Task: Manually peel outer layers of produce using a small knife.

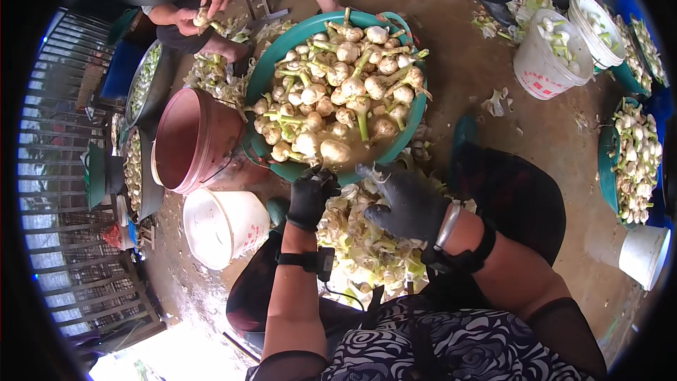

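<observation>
Before me stands a green plastic tub [418, 132] heaped with garlic bulbs [353, 86], many with green stem stubs, in murky water. My left hand [311, 201], in a dark glove, is curled at the tub's near rim. A pale bulb lies just beyond its fingertips; whether the fingers grip anything is hidden. To its right, my right hand [407, 203], also gloved, has its thumb apart from its fingers. A pale shred of peel [376, 174] clings to its fingertips. Beneath both hands lies a pile of garlic peelings [354, 227].
A reddish bucket [198, 137] and a white bucket [227, 227] stand at left. Across the tub, another person's hands [211, 5] hold a garlic bulb. White buckets [550, 58] with trimmed garlic stand at upper right. A green basin [608, 164] of garlic is at far right.
</observation>
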A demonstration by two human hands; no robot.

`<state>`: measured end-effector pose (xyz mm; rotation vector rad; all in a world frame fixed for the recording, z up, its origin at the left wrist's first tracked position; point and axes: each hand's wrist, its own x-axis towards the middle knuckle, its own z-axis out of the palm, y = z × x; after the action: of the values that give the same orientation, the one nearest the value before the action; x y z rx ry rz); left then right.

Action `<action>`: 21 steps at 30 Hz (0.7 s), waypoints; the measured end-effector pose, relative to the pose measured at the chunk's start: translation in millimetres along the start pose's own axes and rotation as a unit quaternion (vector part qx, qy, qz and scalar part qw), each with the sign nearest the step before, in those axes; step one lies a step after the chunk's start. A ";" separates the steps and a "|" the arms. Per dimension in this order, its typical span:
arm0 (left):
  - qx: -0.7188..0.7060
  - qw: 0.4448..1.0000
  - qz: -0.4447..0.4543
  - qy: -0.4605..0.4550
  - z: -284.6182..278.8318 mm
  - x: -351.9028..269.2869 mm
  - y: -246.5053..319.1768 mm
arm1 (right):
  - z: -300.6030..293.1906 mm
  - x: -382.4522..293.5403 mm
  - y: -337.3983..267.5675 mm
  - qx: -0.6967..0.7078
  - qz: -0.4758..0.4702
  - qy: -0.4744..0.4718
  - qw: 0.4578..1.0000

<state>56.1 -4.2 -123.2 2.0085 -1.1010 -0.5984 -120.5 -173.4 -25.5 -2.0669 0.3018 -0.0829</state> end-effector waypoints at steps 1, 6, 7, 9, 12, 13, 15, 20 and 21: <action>-0.257 0.959 -0.115 0.035 -6.6 -16.5 19.0 | 8.0 3.8 0.6 0.031 -0.013 0.041 0.999; -0.476 0.859 -0.167 0.087 -33.2 -53.8 110.8 | 24.5 18.3 -2.1 0.246 -0.079 0.007 0.966; -0.477 0.859 -0.146 0.116 -31.0 -57.7 109.9 | 23.8 17.3 -8.3 0.274 -0.065 -0.019 0.959; -0.479 0.854 -0.107 0.172 -21.2 -60.6 108.0 | 24.1 12.6 -17.3 0.221 -0.105 0.031 0.969; -0.469 0.851 -0.115 0.205 -9.0 -55.7 116.1 | 27.9 5.0 -17.3 0.205 -0.124 0.056 0.969; -0.430 0.870 -0.114 0.212 -6.4 -54.3 118.8 | 28.3 2.8 -16.0 0.219 -0.112 0.056 0.968; -0.444 0.862 -0.121 0.213 -1.4 -53.4 128.0 | 28.2 1.4 -10.2 0.261 -0.064 0.046 0.962; -0.405 0.888 -0.117 0.181 -3.6 -54.7 122.6 | 26.4 3.2 -1.2 0.333 -0.006 0.038 0.942; -0.404 0.887 -0.120 0.190 -3.3 -53.2 124.0 | 27.0 1.9 -4.1 0.328 -0.012 0.043 0.944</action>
<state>-31.2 -0.2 -20.3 1.4220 -0.2697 -0.6162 -113.0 -149.1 -35.4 -1.4045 0.2578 -0.2538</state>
